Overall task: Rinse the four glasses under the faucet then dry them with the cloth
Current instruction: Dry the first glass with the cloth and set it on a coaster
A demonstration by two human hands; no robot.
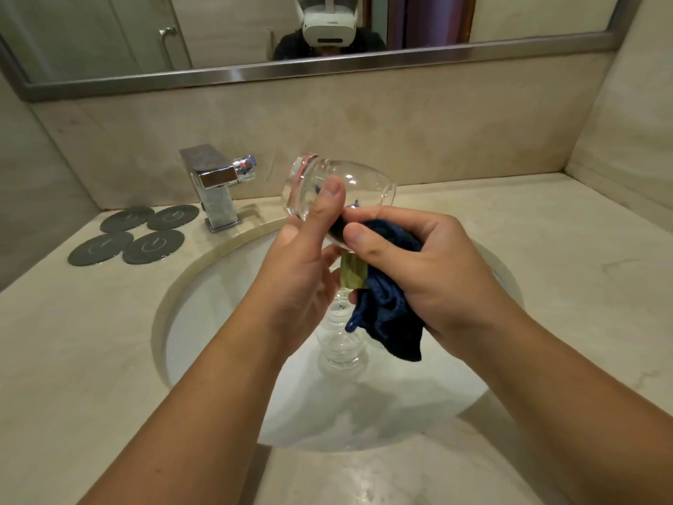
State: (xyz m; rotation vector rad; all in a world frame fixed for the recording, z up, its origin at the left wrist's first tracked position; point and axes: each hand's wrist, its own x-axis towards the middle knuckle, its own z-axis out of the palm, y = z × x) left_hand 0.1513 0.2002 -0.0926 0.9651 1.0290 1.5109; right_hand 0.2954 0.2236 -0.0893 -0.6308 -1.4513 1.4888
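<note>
My left hand [302,271] grips a clear glass [349,182], tilted on its side above the sink with its thick base pointing toward the faucet [215,187]. My right hand [426,264] holds a dark blue cloth [386,311] and pushes part of it into the mouth of the glass. A yellowish tag hangs from the cloth. Below my hands, a stack of clear glasses [340,344] stands in the white sink basin [225,322]. No water runs from the faucet.
Four dark round coasters [131,235] lie on the beige counter left of the faucet. A mirror [255,34] spans the back wall and reflects a person wearing a headset. Stone counter [564,256] stretches to the right of the basin.
</note>
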